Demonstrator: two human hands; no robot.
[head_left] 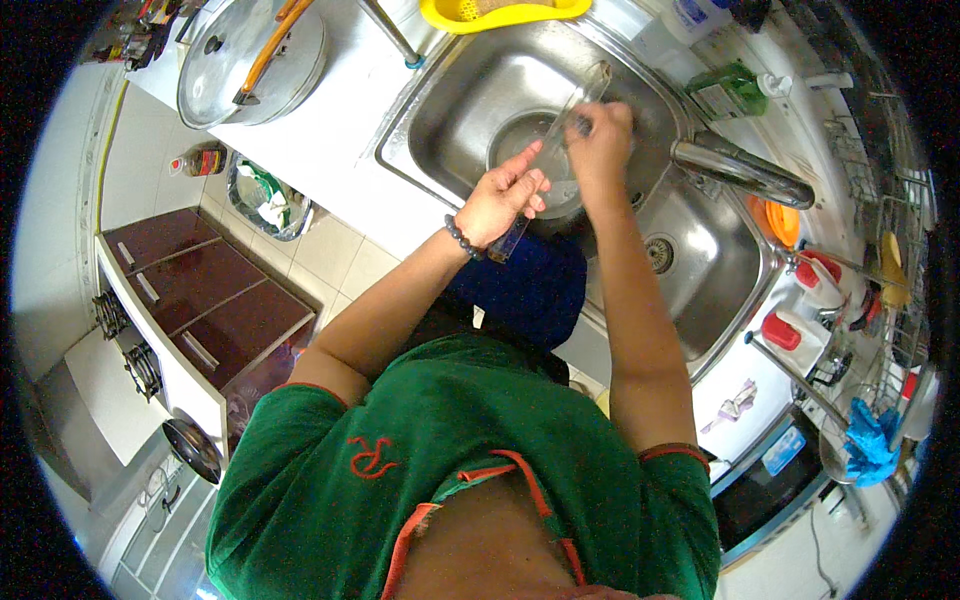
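Nearest to the camera is the person's green shirt (450,470), and both bare forearms reach forward from it over the steel sink (455,100). The left hand (503,205) is clenched around the dark handle of a long knife (555,135), so the blade points away from the body and over the basin, where drips can fall in. The right hand (600,140) is closed on the blade near its middle; something small may be pressed under the fingers, but I cannot tell what. Just right of this hand the faucet (745,170) reaches over the sink. Farther away, a yellow colander (505,14) sits at the sink's far rim, and a pot lid (250,60) lies on the white desk (340,120) to the left.
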